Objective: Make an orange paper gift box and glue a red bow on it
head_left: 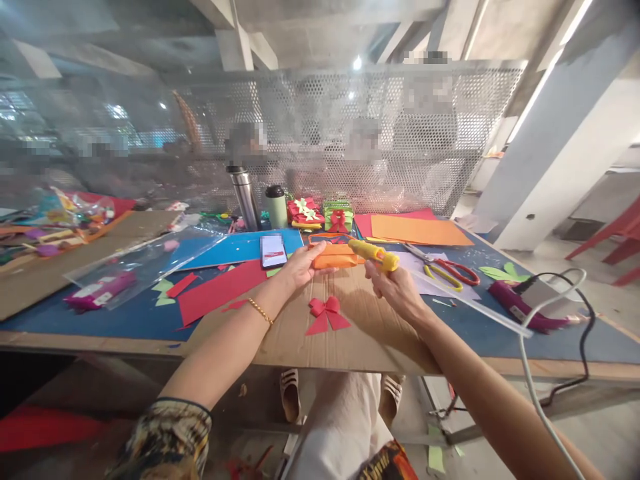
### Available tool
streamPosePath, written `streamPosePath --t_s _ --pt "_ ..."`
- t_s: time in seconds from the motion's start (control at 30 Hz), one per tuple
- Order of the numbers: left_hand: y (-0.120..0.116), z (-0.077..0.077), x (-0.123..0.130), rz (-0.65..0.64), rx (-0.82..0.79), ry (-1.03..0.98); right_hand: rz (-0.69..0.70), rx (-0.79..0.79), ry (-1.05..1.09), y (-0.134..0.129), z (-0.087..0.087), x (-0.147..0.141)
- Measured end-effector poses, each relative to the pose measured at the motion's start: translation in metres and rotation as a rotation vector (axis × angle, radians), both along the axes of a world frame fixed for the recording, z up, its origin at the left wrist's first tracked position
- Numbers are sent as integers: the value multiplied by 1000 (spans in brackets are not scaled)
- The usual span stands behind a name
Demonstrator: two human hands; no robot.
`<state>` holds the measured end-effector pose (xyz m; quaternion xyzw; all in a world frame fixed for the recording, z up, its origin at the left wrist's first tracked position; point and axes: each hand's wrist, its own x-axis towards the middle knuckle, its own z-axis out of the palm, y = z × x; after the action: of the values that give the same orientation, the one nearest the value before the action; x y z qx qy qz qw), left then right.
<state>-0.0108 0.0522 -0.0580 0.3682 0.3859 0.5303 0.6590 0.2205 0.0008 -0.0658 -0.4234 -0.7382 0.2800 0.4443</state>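
Note:
An orange paper bag (pixel 336 256) with a thin handle is held in my left hand (pixel 301 265), thumb on top and fingers underneath. My right hand (pixel 395 288) is wrapped round a yellow glue gun (pixel 374 253), whose tip points left at the bag's right end. A long clear glue stick (pixel 475 310) trails from the gun's back to the lower right. On the cardboard (pixel 295 343) below the bag lies a red paper bow (pixel 327 316). Whether the gun's tip touches the bag cannot be made out.
Pliers (pixel 435 267) and red-handled scissors (pixel 457 270) lie right, near a purple pouch (pixel 525 308) and a white cable (pixel 530 373). A phone (pixel 273 250), steel flask (pixel 244 197), green bottle (pixel 276 207) and orange sheets (pixel 420 230) stand or lie behind. People sit beyond the mesh screen (pixel 310 100).

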Motion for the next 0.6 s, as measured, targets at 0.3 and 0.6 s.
streamPosePath --t_s 0.3,0.6 --pt "-2 -3 8 17 61 17 -59 -91 -53 6 -11 0" --pt "-5 -2 12 13 117 10 -90 -22 -118 8 -13 1"
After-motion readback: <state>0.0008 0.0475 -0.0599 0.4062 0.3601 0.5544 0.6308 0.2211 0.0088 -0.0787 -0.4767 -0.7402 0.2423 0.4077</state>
